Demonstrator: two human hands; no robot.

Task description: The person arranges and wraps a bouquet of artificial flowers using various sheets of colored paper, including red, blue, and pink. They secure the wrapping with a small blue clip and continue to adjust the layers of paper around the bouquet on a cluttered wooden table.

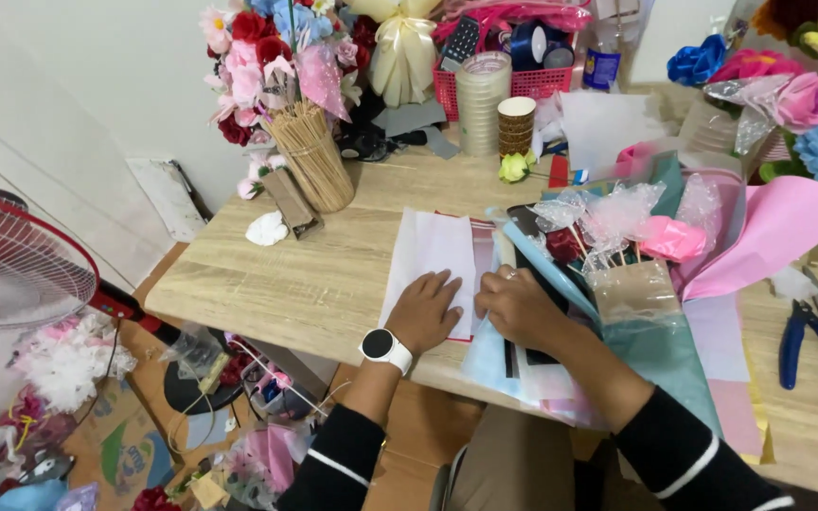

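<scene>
Fingers (pixel 442 284) of the left hand (pixel 425 310) are spread flat on a white rectangular paper sheet (pixel 431 254) at frame centre; the right hand (pixel 515 305) is curled, pinching its edge. Farther up, a bundle of wooden sticks (pixel 312 151) is seen.

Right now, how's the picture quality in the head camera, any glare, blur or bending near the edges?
Head view: light is even and soft, with only faint shadows under the left hand and right hand on the white sheet; the hands look sharp; the cellophane wrap shows small glints; wide-angle bending curves the fan and table edge toward the frame's borders.
</scene>
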